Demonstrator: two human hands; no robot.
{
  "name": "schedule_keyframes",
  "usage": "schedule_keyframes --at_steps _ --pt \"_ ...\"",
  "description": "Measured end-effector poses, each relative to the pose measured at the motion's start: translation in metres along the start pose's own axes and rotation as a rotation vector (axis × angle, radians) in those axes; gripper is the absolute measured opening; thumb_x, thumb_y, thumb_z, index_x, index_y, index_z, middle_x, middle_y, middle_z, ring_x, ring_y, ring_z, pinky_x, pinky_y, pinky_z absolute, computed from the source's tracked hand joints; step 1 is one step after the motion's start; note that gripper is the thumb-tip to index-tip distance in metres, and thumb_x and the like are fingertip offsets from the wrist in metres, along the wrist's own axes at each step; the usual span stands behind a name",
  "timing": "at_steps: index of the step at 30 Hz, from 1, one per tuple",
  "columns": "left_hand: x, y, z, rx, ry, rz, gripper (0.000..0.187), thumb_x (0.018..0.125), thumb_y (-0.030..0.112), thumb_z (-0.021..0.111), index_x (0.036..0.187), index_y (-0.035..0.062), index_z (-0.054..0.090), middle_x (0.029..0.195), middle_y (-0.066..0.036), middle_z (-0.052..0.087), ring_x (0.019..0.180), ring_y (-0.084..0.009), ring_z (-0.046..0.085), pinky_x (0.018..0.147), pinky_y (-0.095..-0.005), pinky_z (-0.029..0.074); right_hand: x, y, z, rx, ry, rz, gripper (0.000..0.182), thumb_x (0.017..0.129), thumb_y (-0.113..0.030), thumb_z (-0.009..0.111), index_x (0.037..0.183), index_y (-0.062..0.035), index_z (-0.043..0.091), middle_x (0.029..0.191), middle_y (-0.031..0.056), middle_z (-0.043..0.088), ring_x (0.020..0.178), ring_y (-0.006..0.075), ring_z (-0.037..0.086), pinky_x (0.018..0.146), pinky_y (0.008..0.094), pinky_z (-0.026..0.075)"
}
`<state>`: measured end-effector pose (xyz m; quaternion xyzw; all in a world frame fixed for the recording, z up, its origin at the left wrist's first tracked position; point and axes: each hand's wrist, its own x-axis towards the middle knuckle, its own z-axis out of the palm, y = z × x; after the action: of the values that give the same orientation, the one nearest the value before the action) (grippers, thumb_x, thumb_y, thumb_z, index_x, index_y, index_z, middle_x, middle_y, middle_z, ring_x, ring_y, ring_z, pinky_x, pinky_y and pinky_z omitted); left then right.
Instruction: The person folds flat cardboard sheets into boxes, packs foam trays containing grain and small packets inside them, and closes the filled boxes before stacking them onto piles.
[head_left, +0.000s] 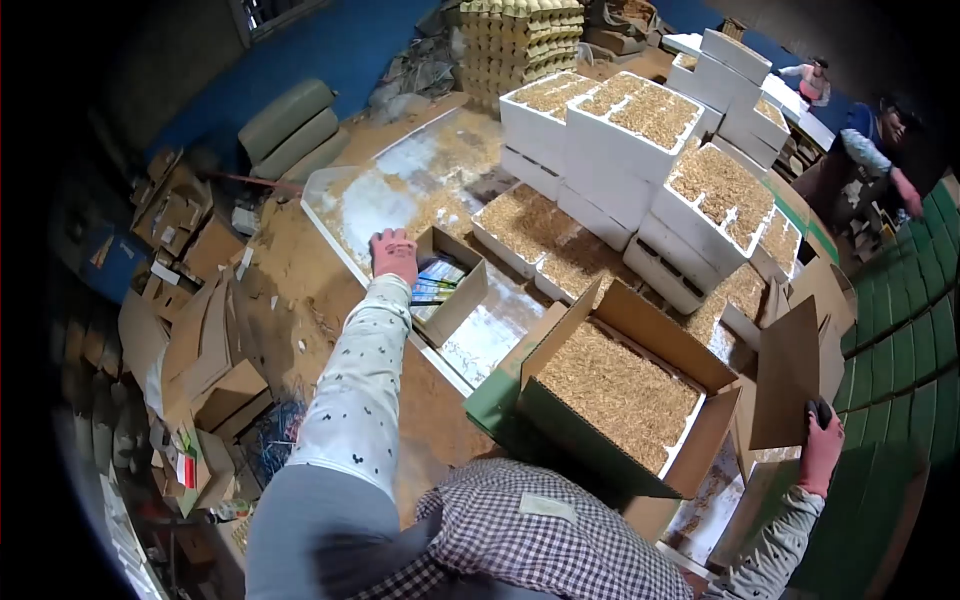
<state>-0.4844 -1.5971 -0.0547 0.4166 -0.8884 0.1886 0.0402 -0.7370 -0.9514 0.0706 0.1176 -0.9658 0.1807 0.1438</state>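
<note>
Fingers of the left hand [394, 254] curl over the rim of a small open carton [452, 283] of packets, at eleven o'clock from the big husk-filled box [620, 395]. The right hand [822, 448], at three o'clock, grips that box's raised cardboard flap [787, 372]. The step looks like fetching something from the carton while the box is held open; the next move probably calls for a grip on one packet. White foam crates [628, 125] of husk crowd twelve o'clock, and scattered cardboard [205, 345] lies at nine.
</note>
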Motion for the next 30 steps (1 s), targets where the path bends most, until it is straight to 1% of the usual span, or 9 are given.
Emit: schedule_keyframes --at_steps 4,8,12,14,16,18,23,28,30 --pt "-0.019 0.026 -0.088 -0.669 0.483 0.033 0.035 0.065 0.024 0.07 0.094 0.0072 0.059 0.104 -0.01 0.054 0.106 -0.0304 0.047 0.091 -0.0417 0.035 -0.03 -0.025 -0.045 0.196 0.045 0.03 0.029 0.084 -0.011 0.059 0.109 0.0035 0.06 0.099 0.0157 0.066 0.088 0.0207 0.062 0.081 0.032 0.047" --pt "-0.111 0.112 -0.208 -0.64 0.232 1.189 0.041 0.061 0.026 0.077 0.095 0.0091 0.063 0.102 -0.012 0.061 0.101 -0.0289 0.055 0.088 -0.0395 0.042 -0.059 -0.129 -0.054 0.2 0.09 -0.382 0.032 0.074 -0.008 0.064 0.106 -0.0041 0.06 0.096 0.0154 0.062 0.087 0.0296 0.061 0.076 0.0345 0.048" --pt "-0.107 0.094 -0.308 -0.995 -0.292 1.01 0.038 0.065 0.028 0.076 0.095 0.0089 0.064 0.092 -0.009 0.063 0.085 -0.0253 0.06 0.075 -0.0364 0.047 -0.098 -0.185 -0.015 -0.094 -0.871 -0.89 0.028 0.077 -0.017 0.061 0.104 -0.0118 0.061 0.109 0.0094 0.058 0.095 0.0313 0.057 0.082 0.0368 0.047" --pt "-0.117 0.136 -0.25 -0.808 0.257 1.22 0.033 0.072 0.032 0.069 0.093 0.0081 0.064 0.08 -0.009 0.061 0.082 -0.025 0.061 0.073 -0.0337 0.047 -0.09 -0.165 0.01 0.047 -0.873 -0.945 0.03 0.08 -0.026 0.057 0.108 -0.013 0.06 0.112 0.0101 0.056 0.096 0.0319 0.057 0.085 0.0369 0.046" --pt "-0.124 0.189 -0.187 -0.537 -0.292 1.28 0.034 0.078 0.035 0.064 0.099 0.0077 0.063 0.08 -0.008 0.063 0.079 -0.0203 0.06 0.073 -0.0322 0.047 -0.074 -0.134 0.042 0.264 -0.801 -1.163 0.04 0.087 -0.038 0.05 0.115 -0.0111 0.057 0.114 0.013 0.057 0.101 0.0318 0.056 0.088 0.0381 0.044" --pt "-0.102 0.177 -0.207 -0.855 -1.208 1.058 0.034 0.083 0.03 0.06 0.108 0.0077 0.062 0.088 -0.005 0.065 0.079 -0.014 0.058 0.073 -0.0296 0.046 -0.069 -0.142 0.025 0.003 -1.268 -0.569 0.045 0.088 -0.042 0.048 0.118 -0.0076 0.054 0.111 0.0142 0.059 0.104 0.0318 0.054 0.09 0.0383 0.043" --pt "-0.061 0.069 -0.207 -1.626 -0.755 0.758 0.053 0.078 0.011 0.067 0.126 0.0004 0.048 0.123 -0.011 0.054 0.111 -0.0173 0.052 0.091 -0.0283 0.045 -0.078 -0.115 -0.045 0.176 -0.27 -0.417 0.038 0.075 -0.029 0.066 0.104 -0.0051 0.057 0.101 0.0146 0.059 0.099 0.0292 0.054 0.087 0.0406 0.043" --pt "-0.097 0.164 -0.069 -0.813 -0.527 0.677 0.12 0.056 0.033 0.085 0.141 -0.0051 0.009 0.138 -0.025 0.03 0.13 -0.0266 0.031 0.109 -0.0374 0.021 -0.089 -0.131 0.076 0.072 -0.81 -0.466 0.033 0.082 -0.028 0.057 0.099 -0.0001 0.056 0.1 0.0214 0.059 0.094 0.0368 0.057 0.084 0.0422 0.045" --pt "-0.115 0.175 -0.044 -1.335 -0.699 0.599 0.119 0.056 0.03 0.085 0.141 -0.0058 0.009 0.127 -0.023 0.041 0.119 -0.0235 0.041 0.1 -0.0353 0.032 -0.1 -0.142 0.088 0.184 -0.774 -0.203 0.037 0.083 -0.031 0.054 0.102 -0.0005 0.055 0.105 0.0229 0.059 0.1 0.0361 0.055 0.087 0.0403 0.045"
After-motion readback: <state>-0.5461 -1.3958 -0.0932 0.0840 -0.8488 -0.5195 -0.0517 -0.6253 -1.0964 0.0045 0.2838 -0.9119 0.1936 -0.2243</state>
